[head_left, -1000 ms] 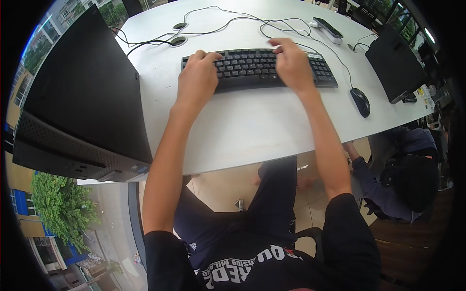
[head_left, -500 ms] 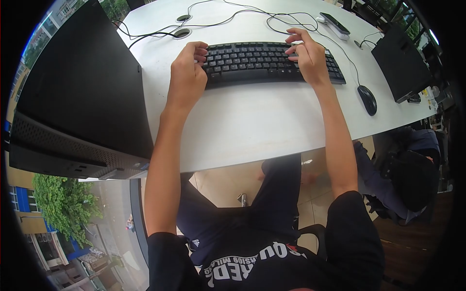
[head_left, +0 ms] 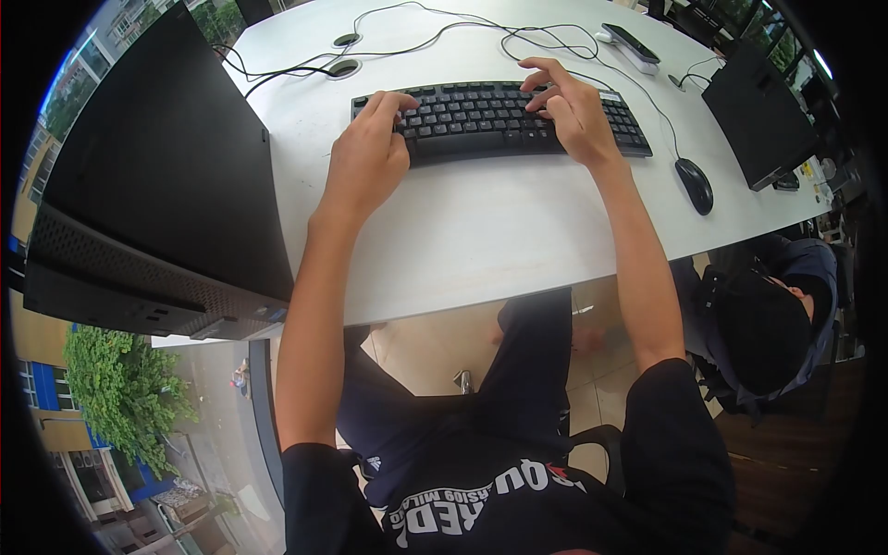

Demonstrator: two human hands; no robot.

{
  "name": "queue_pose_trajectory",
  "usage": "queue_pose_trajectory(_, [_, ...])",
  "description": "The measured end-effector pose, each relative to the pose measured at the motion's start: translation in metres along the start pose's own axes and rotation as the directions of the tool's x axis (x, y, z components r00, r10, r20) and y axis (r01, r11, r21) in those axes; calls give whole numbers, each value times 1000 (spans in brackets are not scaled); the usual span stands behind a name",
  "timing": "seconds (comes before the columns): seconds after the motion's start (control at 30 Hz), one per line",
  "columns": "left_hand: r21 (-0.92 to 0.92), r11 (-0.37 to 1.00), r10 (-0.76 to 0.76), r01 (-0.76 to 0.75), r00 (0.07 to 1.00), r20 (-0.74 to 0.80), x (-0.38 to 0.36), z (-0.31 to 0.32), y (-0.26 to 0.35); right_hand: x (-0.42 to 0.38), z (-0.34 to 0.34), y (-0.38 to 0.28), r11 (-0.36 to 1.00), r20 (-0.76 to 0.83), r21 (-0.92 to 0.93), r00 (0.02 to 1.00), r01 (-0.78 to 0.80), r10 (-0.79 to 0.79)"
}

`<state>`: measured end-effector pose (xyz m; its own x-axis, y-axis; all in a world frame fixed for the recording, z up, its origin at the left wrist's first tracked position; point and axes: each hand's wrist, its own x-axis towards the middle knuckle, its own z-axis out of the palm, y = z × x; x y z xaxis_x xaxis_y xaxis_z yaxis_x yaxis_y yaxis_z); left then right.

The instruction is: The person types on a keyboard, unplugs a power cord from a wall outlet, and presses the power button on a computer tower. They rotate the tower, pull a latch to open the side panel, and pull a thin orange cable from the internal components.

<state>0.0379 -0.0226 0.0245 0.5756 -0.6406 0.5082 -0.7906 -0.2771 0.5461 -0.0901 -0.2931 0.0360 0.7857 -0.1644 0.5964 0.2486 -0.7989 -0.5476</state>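
A black keyboard [head_left: 476, 120] lies on the white desk [head_left: 462, 217]. My left hand [head_left: 370, 153] rests over its left end, fingers bent onto the keys and apart from the thumb. Over the right part of the keys is my right hand [head_left: 575, 113], its index finger stretched out and the others curved down to the keys. Neither hand holds anything. To the right of the keyboard lies a black wired mouse [head_left: 695, 186], untouched.
A large black computer case [head_left: 166, 176] stands at the left. Another black case [head_left: 763, 116] is at the right. Thin cables [head_left: 444, 32] run across the back, near a dark phone-like device [head_left: 631, 43]. A co-worker's dark-capped head [head_left: 763, 328] shows at lower right.
My left hand has moved right, farther over the keys. My right hand has shifted slightly left. The person at lower right has changed posture.
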Motion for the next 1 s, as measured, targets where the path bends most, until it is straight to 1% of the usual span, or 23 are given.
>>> queue_pose_trajectory(0.07, [6,1000,5,-6,1000,10,0,0,-1,0,-1,1,1000,3,25,1000,-5,5])
queue_pose_trajectory(0.17, [39,999,-4,3,1000,28,-1,0,-2,1,-2,3,999,56,-28,997,-42,44])
queue_pose_trajectory(0.3, [102,994,26,-29,999,24,-1,-1,2,2,-1,7,998,52,-60,998,31,-28])
queue_pose_trajectory(0.37, [91,996,23,-25,999,23,-2,-1,3,2,0,4,993,57,-97,996,71,-65])
queue_pose_trajectory(0.47, [117,993,13,-19,999,45,-1,-2,2,3,-1,2,988,95,-153,995,-23,38])
queue_pose_trajectory(0.57, [165,986,1,-11,998,57,-2,-3,3,3,3,-9,941,99,-316,982,-121,160])
queue_pose_trajectory(0.6, [179,984,-2,-8,998,57,-2,-2,5,2,6,-11,947,86,-316,992,-63,94])
queue_pose_trajectory(0.67, [231,972,39,-43,999,19,-3,3,8,-1,12,-16,946,59,-319,998,54,-37])
queue_pose_trajectory(0.77, [358,931,78,-72,997,-4,-5,12,13,-3,17,-29,903,64,-430,998,16,12])
queue_pose_trajectory(0.8, [406,910,89,-79,996,-5,-5,15,14,-3,19,-27,899,55,-438,998,7,19])
queue_pose_trajectory(0.87, [430,900,79,-71,997,-1,-5,20,14,-2,23,-24,891,35,-453,999,-10,29])
queue_pose_trajectory(1.0, [445,894,49,-39,999,-10,-1,25,16,-1,29,-32,865,1,-488,991,-115,132])
